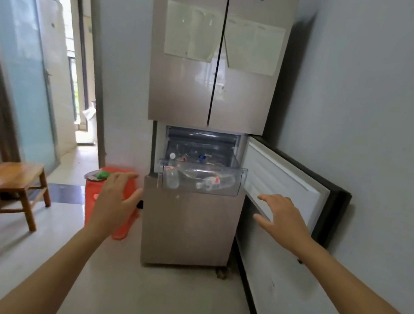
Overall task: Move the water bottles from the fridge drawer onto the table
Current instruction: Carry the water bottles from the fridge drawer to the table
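A tall beige fridge (212, 77) stands ahead with its lower right door (285, 184) swung open. A clear plastic drawer (239, 186) is pulled out of the open compartment. Inside it lie clear water bottles with red-and-white labels: one (173, 176) at the left, others (214, 182) lying across the middle. My left hand (116, 199) is stretched out, fingers apart, below and left of the drawer. My right hand (282, 219) is stretched out empty in front of the open door, right of the drawer. Neither hand touches a bottle. No table is in view.
A red bin (125, 228) with a green item (102, 175) on its lid stands left of the fridge, behind my left hand. A wooden chair (1, 179) sits at the left. A glass door (22, 54) and a doorway lie beyond. A grey wall closes the right side.
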`<state>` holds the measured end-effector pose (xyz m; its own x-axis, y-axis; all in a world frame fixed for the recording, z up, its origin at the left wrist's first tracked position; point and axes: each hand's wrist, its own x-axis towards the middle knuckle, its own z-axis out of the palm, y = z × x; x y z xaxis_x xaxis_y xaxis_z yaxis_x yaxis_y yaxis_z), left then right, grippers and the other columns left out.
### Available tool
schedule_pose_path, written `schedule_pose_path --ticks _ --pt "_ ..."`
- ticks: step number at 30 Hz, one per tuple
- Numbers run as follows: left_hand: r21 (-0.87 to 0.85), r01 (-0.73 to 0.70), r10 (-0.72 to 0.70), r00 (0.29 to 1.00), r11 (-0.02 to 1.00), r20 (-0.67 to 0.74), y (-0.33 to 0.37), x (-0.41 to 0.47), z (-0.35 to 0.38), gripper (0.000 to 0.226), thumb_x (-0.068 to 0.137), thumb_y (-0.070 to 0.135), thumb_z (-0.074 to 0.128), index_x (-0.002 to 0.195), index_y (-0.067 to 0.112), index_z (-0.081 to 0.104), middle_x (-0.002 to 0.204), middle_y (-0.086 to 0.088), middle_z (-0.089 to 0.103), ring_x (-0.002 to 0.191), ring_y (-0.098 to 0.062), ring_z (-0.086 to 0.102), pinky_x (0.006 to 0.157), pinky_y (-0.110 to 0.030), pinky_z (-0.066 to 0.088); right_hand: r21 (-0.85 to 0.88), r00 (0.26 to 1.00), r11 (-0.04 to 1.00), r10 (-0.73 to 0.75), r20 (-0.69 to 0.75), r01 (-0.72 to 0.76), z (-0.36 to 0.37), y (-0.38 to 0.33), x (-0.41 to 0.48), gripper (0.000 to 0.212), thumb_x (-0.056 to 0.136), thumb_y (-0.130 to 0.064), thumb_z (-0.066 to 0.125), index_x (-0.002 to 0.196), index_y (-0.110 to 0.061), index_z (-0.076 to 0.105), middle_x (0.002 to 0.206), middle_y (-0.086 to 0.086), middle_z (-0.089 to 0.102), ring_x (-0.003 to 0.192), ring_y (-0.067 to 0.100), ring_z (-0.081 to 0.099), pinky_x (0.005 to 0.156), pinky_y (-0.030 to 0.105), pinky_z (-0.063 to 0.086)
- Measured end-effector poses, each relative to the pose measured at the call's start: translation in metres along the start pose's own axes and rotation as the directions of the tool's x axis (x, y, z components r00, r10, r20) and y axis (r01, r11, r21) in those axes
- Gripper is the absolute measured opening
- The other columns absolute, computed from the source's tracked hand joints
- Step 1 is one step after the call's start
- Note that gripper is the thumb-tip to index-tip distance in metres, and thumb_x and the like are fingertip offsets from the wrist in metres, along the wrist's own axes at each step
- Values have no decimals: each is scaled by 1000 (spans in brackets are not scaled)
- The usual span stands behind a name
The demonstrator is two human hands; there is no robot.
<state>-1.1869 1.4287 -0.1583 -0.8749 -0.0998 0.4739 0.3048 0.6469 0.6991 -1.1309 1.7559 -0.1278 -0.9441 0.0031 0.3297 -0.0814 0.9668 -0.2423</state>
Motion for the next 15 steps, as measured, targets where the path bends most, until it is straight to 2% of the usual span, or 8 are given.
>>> schedule_pose_path --ticks 3,7,10,12,15 --pt "23 0 0 1000 1000 6 -2 23 28 35 88 21 56 121 9 52 125 -14 51 111 -31 50 95 -50 44 3 999 999 -39 37 39 17 21 38 52 90 -36 55 137 -18 40 137 3 46 125 20 39 104 33 35" --pt "105 71 -74 997 992 25 -24 47 62 35 88 20 57 121 10 54 124 -13 53 111 -27 49 94 -43 42 24 989 997 -72 132 70 55 42 82 54 89 -41 54 138 -23 38 139 0 44 128 17 37 105 31 32" --pt "168 96 -101 995 981 19 -44 72 82 38 88 22 56 124 12 52 127 -13 53 114 -26 48 96 -43 41 -3 983 994 -109 150 110 81 53 124 54 89 -42 53 138 -24 37 139 -1 43 127 16 38 104 30 32" --pt "227 86 -93 995 970 21 -58 93 96 47 87 32 52 130 11 48 133 -13 50 121 -28 45 101 -44 37 -13 981 992 -124 151 127 97 54 158 54 90 -41 52 138 -24 37 138 -1 44 127 16 39 104 30 32" --pt "388 15 -41 997 921 60 -81 139 122 67 79 46 36 139 15 39 146 -8 38 136 -29 31 111 -50 26 -25 978 990 -132 164 138 121 55 211 54 91 -41 51 140 -24 36 139 0 43 128 17 38 104 30 31"
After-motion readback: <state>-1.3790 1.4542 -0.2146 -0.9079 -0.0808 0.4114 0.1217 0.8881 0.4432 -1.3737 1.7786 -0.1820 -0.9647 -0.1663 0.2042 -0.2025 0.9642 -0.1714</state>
